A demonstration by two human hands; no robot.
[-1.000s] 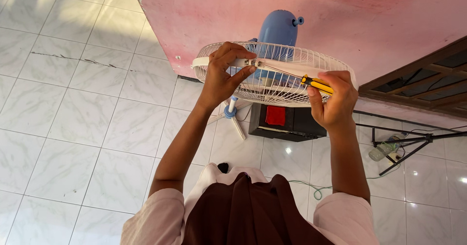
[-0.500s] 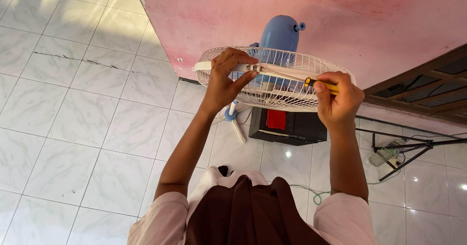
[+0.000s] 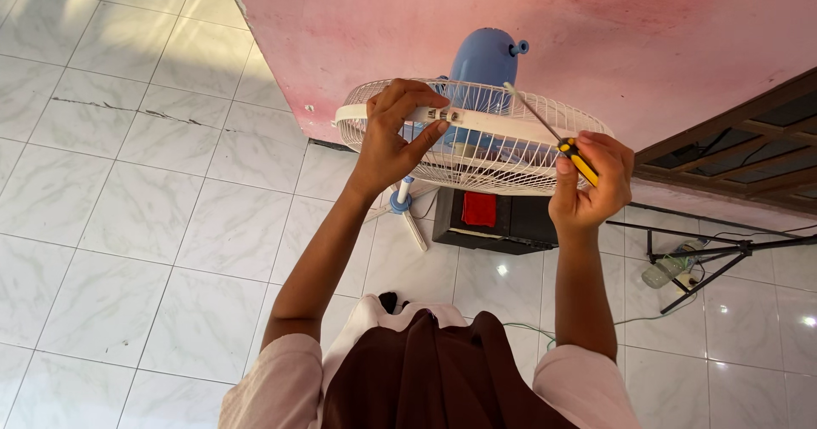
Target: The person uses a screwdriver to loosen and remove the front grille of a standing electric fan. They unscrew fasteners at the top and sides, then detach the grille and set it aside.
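A pink wall (image 3: 647,29) fills the upper frame above white marbled floor tiles (image 3: 128,216). A black box (image 3: 511,220) with a red cloth (image 3: 478,209) sits mid-frame. At right lie a black tripod (image 3: 723,254), a plastic bottle (image 3: 672,267) and a green cable (image 3: 532,331).

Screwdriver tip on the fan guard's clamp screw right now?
Apart. Head view: the screwdriver in the right hand is angled up, away from the clamp.

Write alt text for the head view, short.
Seen from above, a person's left hand pinches the clip on the rim of a white fan grille, while the right hand holds a yellow-handled screwdriver with its tip raised off the rim. The blue motor housing backs onto a pink wall.
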